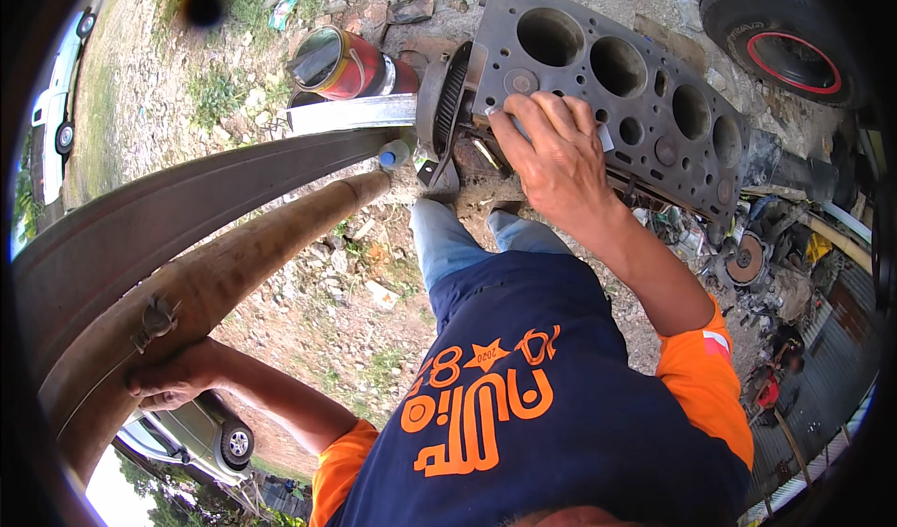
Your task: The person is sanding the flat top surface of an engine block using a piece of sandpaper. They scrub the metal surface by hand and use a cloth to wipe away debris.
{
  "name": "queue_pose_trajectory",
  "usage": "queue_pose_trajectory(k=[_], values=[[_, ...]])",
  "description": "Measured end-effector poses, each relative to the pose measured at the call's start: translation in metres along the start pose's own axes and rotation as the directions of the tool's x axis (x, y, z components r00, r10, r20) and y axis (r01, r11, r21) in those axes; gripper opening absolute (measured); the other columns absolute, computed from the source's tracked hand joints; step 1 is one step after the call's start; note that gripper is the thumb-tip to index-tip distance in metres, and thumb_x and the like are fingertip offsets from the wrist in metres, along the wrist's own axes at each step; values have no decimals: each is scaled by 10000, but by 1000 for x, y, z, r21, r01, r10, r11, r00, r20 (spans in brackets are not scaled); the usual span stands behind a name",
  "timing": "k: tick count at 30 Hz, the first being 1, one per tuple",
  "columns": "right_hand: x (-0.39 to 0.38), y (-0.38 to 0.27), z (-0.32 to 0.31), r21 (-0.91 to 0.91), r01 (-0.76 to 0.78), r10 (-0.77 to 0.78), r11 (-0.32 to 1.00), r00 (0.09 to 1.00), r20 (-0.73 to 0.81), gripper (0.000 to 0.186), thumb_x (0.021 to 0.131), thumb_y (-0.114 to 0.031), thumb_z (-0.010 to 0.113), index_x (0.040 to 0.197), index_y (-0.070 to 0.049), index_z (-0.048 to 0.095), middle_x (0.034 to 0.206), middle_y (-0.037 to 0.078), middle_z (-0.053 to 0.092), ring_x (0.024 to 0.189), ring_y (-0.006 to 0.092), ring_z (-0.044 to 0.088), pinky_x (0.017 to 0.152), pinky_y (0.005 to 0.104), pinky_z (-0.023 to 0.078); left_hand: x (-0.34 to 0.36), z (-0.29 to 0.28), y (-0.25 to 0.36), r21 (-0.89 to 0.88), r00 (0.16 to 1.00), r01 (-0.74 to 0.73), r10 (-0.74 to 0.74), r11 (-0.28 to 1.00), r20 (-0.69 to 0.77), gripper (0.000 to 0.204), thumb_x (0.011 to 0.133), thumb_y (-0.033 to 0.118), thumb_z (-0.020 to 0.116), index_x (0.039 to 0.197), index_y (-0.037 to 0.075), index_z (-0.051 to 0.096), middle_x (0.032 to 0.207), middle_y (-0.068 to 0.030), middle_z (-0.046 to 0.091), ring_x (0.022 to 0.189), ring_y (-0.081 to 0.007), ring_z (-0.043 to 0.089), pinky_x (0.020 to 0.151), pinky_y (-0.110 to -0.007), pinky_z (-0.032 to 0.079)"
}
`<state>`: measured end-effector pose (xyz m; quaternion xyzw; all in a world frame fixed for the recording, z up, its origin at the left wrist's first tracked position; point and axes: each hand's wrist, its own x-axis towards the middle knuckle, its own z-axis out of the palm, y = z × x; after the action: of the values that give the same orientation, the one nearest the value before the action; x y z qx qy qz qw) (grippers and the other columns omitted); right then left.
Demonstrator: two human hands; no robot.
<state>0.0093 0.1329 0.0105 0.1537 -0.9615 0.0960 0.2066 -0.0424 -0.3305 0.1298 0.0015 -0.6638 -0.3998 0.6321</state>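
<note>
A grey engine block [668, 106] with large round cylinder bores lies at the upper right, its flat face up. My right hand [556, 149] presses on that face near its left end, fingers bent and close together. A small pale flat piece [605, 138] shows beside the hand; what lies under the palm and fingers is hidden. At the lower left my left hand [176, 376] is closed against a thick bamboo post [234, 265], partly round its side. A toothed flywheel [439, 97] stands at the left end of the block.
A red can [360, 64] and a blue-capped bottle [393, 155] stand left of the block. A brown metal beam [215, 177] runs beside the post. A tyre [780, 32] lies at the upper right, with metal parts [745, 258] below it. Parked vehicles [58, 106] are farther off.
</note>
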Motion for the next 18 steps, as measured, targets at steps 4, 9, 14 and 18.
queue_pose_trajectory(k=[4, 9, 14, 18], values=[[15, 0, 2, -48, -8, 10, 999, 998, 55, 271, 891, -178, 665, 1101, -33, 756, 1126, 68, 660, 1135, 232, 595, 960, 402, 431, 3, -3, -6, -33, 1000, -5, 5, 999, 18, 777, 1026, 452, 764, 1470, -106, 458, 1401, -272, 601, 1181, -304, 700, 1042, -473, 610], [4, -5, 0, -53, -6, 7, 999, 1000, 22, 314, 892, -184, 664, 1143, -20, 757, 1159, 79, 666, 1141, 239, 595, 965, 404, 432, 2, -4, -8, -39, 1000, -13, 13, 999, 7, 775, 1023, 445, 769, 1468, -109, 459, 1402, -278, 601, 1179, -299, 703, 1041, -469, 613], [11, -6, 10, -60, 3, -2, 998, 1000, 14, 294, 889, -195, 670, 1111, -22, 756, 1147, 77, 665, 1129, 235, 588, 945, 405, 425, -2, 5, 3, -39, 999, -39, 40, 999, 35, 779, 1020, 442, 774, 1464, -113, 454, 1394, -284, 603, 1179, -303, 701, 1049, -471, 611], [5, -10, 3, -53, -23, 24, 998, 1000, 17, 295, 873, -183, 680, 1104, -18, 762, 1120, 77, 657, 1101, 230, 583, 929, 404, 421, 0, 2, -1, -51, 1000, 11, -11, 999, -3, 807, 1008, 457, 784, 1462, -120, 449, 1378, -291, 602, 1181, -316, 700, 1049, -472, 611]])
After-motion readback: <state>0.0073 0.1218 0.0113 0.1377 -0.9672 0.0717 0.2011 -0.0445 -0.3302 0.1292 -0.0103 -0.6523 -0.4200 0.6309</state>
